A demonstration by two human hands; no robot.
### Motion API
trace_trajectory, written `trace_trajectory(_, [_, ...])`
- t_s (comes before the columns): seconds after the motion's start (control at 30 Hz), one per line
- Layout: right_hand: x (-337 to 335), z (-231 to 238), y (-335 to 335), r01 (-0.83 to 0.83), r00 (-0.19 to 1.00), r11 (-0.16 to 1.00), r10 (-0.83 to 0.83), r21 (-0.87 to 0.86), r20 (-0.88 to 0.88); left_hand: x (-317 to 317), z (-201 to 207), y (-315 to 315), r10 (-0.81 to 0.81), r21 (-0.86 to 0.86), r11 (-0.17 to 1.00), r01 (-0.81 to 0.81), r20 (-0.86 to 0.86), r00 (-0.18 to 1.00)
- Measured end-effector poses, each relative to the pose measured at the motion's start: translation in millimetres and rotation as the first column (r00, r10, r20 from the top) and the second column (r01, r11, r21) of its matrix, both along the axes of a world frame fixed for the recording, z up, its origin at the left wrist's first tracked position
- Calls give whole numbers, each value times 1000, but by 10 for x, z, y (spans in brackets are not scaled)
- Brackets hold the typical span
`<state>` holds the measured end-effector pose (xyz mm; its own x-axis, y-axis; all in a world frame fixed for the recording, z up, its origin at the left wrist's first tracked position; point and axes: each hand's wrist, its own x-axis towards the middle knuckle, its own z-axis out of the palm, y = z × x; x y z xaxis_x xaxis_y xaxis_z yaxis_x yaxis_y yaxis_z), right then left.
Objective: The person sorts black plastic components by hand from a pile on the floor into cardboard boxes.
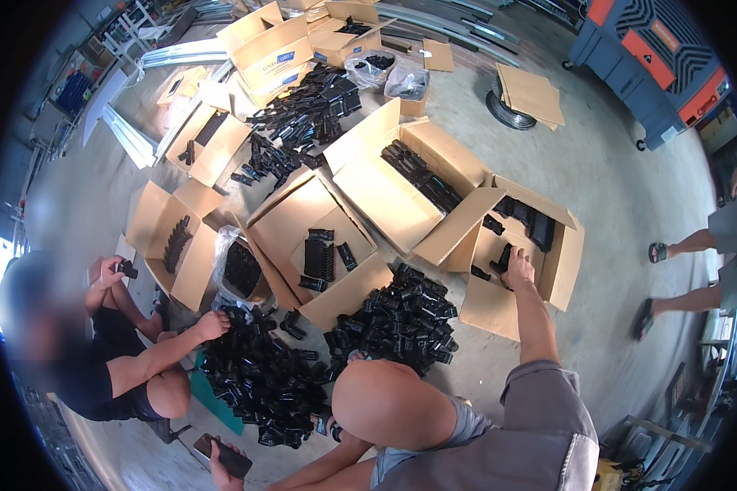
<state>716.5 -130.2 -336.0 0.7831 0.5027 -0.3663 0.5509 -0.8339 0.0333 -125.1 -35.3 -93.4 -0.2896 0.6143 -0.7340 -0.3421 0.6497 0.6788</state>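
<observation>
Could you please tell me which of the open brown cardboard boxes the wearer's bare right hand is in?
The rightmost open brown cardboard box; it alone has the wearer's right hand inside, touching a black plastic part.

Open from above, hemmed in at the sides

The open box point(490, 308) under the right hand point(518, 268) can be entered from above and over its lowered near flap; a raised flap point(460, 227) on its left and an upright wall on its right narrow any sideways path. A low route between the two hands meets the person's bent knee point(393, 401) and a heap of black parts point(401, 319). Ahead of the left hand point(221, 472), a second heap point(262, 380) and a co-worker's forearm point(168, 353) obstruct. Rightward, floor point(610, 221) gives passage until a standing person's legs point(689, 244).
</observation>
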Motion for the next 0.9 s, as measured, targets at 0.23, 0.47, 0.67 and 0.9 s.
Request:
trace_trajectory(0.23, [-33, 502, 79, 228, 970, 858, -157, 460, -186, -52, 31, -127, -21, 50, 999, 21, -4, 1000])
trace_trajectory(0.47, [-886, 1410, 369, 170, 908, 691, 168, 703, -384, 137, 167, -19, 36, 77, 996, -38, 31, 999])
trace_trajectory(0.67, [-2072, 1537, 1206, 179, 640, 729, 424, 661, -641, 356, 280, 67, 1, 129, 992, -9, 60, 998])
trace_trajectory(0.9, [-2861, 1308, 2766, -127, 678, 719, 565, 683, -470, 400, 263, -13, -42, 89, 995, 36, 61, 997])
